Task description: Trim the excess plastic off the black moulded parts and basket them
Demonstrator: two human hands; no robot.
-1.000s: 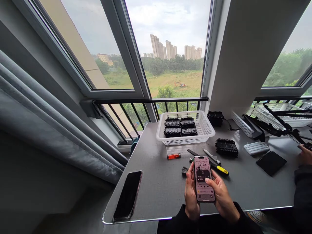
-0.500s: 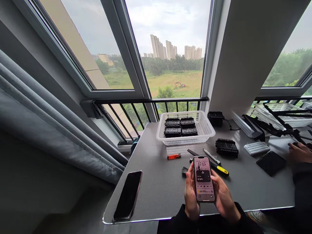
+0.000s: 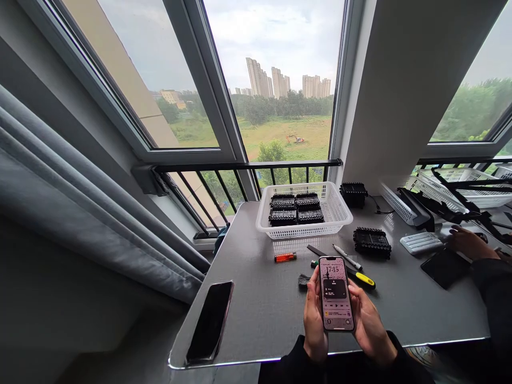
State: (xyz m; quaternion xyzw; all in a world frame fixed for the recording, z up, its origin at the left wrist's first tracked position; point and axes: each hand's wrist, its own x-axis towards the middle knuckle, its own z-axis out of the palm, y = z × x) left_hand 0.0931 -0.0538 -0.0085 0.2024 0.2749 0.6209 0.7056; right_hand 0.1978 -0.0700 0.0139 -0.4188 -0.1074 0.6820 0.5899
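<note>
Both of my hands hold a lit smartphone [image 3: 336, 293] upright above the near edge of the grey table [image 3: 256, 309]. My left hand [image 3: 312, 314] wraps its left side. My right hand [image 3: 370, 325] cups the right side and back. Its screen shows a clock and a music player panel. Just beyond the phone lie a yellow-handled tool [image 3: 362, 278], a white pen [image 3: 346, 256] and a small dark object [image 3: 303, 279].
A white basket [image 3: 340, 209] holds several black parts. More black parts [image 3: 372, 242] sit right of it. An orange lighter [image 3: 285, 257] and a dark phone [image 3: 210, 321] lie on the table. Another person's hand [image 3: 466, 242] reaches in from the right, near a black tablet [image 3: 442, 265].
My right thumb has come off the screen to the phone's edge. The other person's hand has moved leftward across the table towards the black tablet.
</note>
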